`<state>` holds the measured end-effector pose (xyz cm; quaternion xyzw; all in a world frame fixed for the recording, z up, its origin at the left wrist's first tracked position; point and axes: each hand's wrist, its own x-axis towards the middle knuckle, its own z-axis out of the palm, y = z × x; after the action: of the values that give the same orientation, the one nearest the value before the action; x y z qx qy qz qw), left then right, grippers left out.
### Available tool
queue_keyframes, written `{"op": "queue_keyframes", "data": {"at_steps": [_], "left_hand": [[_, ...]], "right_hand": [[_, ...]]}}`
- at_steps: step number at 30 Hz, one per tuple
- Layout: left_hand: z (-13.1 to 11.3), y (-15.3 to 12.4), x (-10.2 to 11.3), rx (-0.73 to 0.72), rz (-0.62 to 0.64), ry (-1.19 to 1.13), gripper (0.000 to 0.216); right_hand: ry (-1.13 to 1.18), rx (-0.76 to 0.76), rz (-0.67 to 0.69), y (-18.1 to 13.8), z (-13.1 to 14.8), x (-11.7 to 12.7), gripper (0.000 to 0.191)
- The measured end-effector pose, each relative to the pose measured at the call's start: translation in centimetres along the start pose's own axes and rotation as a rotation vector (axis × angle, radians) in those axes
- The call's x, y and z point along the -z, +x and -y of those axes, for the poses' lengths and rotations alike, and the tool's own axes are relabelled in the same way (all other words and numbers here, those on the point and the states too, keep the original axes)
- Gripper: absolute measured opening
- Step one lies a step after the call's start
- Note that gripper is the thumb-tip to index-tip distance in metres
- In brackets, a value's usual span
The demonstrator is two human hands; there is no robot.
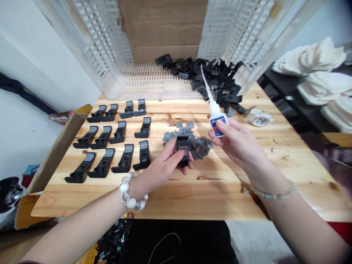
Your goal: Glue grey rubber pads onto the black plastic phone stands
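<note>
My left hand (173, 156) is closed around a black plastic clip (182, 143), held over the middle of the wooden table. In my right hand (233, 137) is a small white glue bottle (219, 123) with a blue label, its long thin nozzle pointing up and away. The bottle is apart from the clip. Small grey square pads (202, 146) lie in a loose pile just behind and beside my left hand. To the left, several black clips (123, 157) stand in rows, each with a grey pad at its upper end.
A white plastic crate (115, 86) lies on its side at the back, with cardboard (167, 29) inside. Black clips (214, 77) heap at its right and spill onto the table (220, 198). A tape roll (259, 117) sits at right; a cardboard box (55, 157) borders the left edge.
</note>
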<state>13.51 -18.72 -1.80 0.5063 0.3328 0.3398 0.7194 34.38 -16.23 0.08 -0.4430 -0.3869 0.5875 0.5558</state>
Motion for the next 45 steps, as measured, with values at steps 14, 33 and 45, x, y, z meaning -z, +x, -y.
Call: {"op": "queue_keyframes", "data": {"at_steps": [14,33,45], "left_hand": [[-0.3,-0.1,-0.1,0.056,-0.004,0.058,0.013],[-0.7,-0.1,-0.5,0.217,0.019,0.0,0.012],[-0.4,0.0,-0.5,0.249,0.025,-0.076,0.014]], "right_hand": [[0.427,0.086,-0.187,1.5,2.3,2.7,0.027],[0.136,0.238,-0.155,0.4,2.4,1.9,0.013],[0.087,0.241,-0.164,0.2,2.4,1.6,0.013]]}}
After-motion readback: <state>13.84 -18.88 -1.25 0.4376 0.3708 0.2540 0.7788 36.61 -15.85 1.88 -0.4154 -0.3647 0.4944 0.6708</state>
